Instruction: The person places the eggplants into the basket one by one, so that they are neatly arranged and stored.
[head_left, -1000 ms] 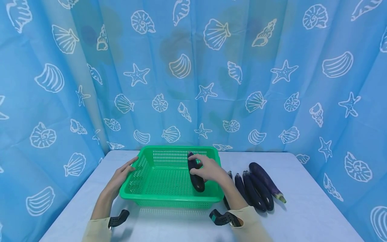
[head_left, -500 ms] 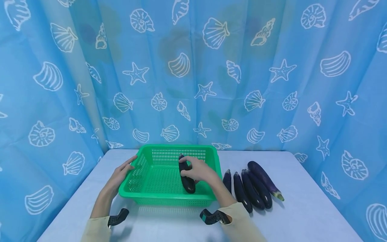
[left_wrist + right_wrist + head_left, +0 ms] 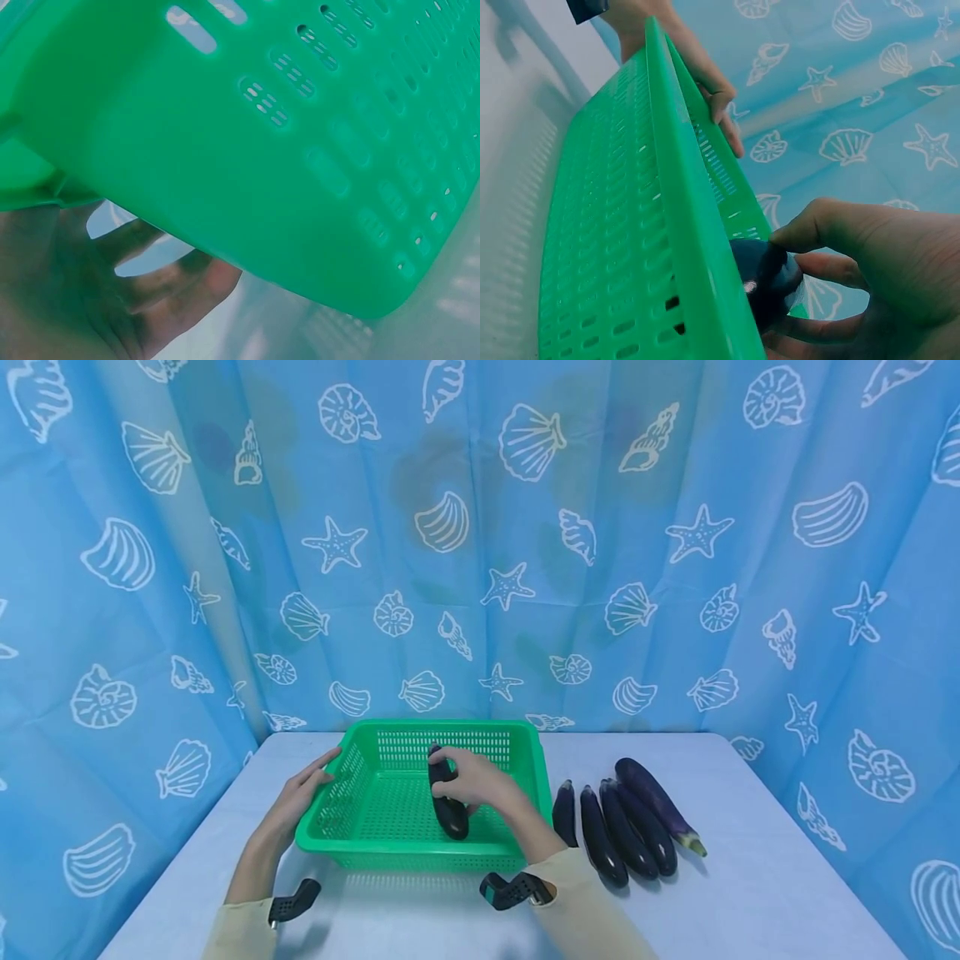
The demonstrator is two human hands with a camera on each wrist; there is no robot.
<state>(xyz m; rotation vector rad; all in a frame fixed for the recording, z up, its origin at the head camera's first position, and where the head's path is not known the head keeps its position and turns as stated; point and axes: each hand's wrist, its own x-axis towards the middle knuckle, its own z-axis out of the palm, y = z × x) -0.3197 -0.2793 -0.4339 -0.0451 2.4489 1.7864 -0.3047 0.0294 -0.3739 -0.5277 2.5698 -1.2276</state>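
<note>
A green plastic basket [image 3: 408, 846] with slotted walls stands on the white table. My left hand [image 3: 295, 797] grips its left rim, with the thumb at the rim's inner edge; in the left wrist view, fingers [image 3: 176, 289] press against the basket's outer side below the rim. Inside the basket, right of its middle, my right hand [image 3: 476, 779] holds a dark purple eggplant [image 3: 450, 818] between thumb and fingers. Its stem end points toward the back. The right wrist view shows the eggplant's glossy end [image 3: 761, 274] just behind the near rim, which hides part of it.
Several more eggplants [image 3: 633, 839] lie side by side on the table [image 3: 757, 860], to the right of the basket. One, with a green stem end, points toward the front right. A blue curtain [image 3: 480, 568] with white shells hangs behind the table.
My right hand has moved left within the basket, carrying the eggplant from near the right wall toward the middle. The left hand stays on the left rim.
</note>
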